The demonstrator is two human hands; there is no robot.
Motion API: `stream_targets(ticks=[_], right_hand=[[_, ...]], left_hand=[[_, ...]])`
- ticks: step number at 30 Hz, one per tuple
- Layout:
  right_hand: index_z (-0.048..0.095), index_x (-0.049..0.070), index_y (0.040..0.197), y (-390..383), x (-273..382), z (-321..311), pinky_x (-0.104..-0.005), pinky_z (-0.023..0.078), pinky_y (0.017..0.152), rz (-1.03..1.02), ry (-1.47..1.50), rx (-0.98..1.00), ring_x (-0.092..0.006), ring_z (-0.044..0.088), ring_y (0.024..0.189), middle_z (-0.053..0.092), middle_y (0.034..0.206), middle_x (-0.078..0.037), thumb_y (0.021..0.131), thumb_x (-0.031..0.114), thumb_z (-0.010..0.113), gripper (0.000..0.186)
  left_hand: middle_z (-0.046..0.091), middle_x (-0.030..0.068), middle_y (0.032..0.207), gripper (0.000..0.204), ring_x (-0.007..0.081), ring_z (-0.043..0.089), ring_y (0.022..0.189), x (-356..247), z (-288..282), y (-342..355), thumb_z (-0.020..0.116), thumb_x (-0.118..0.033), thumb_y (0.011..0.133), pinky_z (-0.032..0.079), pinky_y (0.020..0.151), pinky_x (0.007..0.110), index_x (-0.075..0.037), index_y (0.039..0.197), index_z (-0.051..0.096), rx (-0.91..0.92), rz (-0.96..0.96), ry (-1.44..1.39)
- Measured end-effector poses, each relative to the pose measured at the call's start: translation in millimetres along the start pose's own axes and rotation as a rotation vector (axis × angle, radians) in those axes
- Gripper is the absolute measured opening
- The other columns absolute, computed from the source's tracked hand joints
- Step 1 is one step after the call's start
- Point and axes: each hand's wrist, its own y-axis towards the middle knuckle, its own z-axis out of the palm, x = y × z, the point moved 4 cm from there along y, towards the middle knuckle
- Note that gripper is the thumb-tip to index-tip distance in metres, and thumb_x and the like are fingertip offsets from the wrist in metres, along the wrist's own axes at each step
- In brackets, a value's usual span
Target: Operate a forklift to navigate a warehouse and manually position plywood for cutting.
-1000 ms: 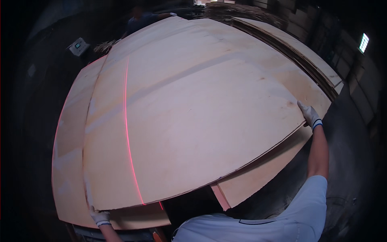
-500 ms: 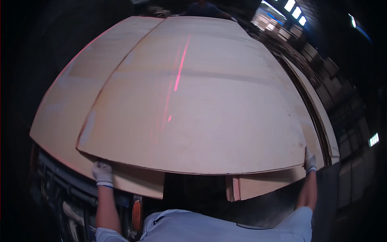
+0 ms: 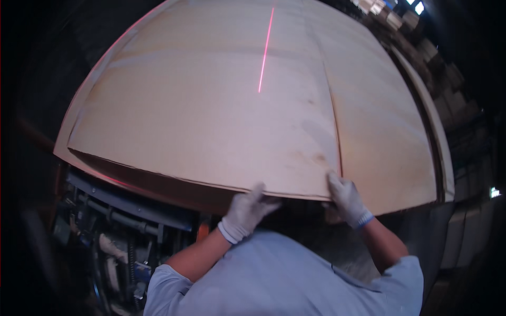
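Observation:
A wide, pale plywood sheet (image 3: pixel 211 126) lies over other wooden sheets, its near edge lifted with a dark gap beneath. My right hand (image 3: pixel 347 200), in a white glove, grips its near right corner, thumb on top and fingers partly hidden below. My left hand (image 3: pixel 246 210), also gloved, is at the near edge left of that corner. Its thumb is up at the edge, with the fingers stretched out below it and somewhat blurred. Right of the sheet's side edge, a lower wooden sheet (image 3: pixel 387 152) shows.
A red laser line (image 3: pixel 266 50) runs along the top sheet. Metal machinery (image 3: pixel 121 210) with bars stands below the left near edge. A narrow board strip (image 3: pixel 429 116) borders the right side, past a dark gap. Stacks of boards (image 3: pixel 453 105) stand farther right.
The top sheet has shifted left, baring more of the lower sheet at right. My left hand has left the left part of the near edge and moved right. My right hand moved left with the corner.

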Motion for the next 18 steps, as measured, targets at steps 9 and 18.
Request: stream_targets(ticks=[9, 18], right_hand=[[0.072, -0.007, 0.120, -24.8, 41.2, 265.5, -0.0259, 0.054, 0.047, 0.155, 0.367, 0.539, -0.0145, 0.073, 0.063, 0.077, 0.092, -0.010, 0.112, 0.054, 0.068, 0.061], [0.077, -0.008, 0.096, -21.3, -5.9, 322.5, -0.0323, 0.059, 0.045, 0.243, 0.214, 0.692, -0.0230, 0.075, 0.057, 0.076, 0.076, -0.016, 0.109, 0.064, 0.063, 0.075]], left_hand=[[0.081, 0.0076, 0.120, 0.027, 0.0250, 0.081, 0.107, -172.5, -162.8, -120.1, 0.073, -0.027, 0.113, 0.072, 0.089, 0.042, -0.006, 0.130, 0.073, -0.518, 0.243, 0.101], [0.081, 0.0100, 0.120, 0.025, 0.0265, 0.081, 0.106, -152.6, -216.8, -166.1, 0.077, -0.025, 0.110, 0.070, 0.093, 0.046, -0.007, 0.128, 0.075, -0.866, 0.239, 0.198]])
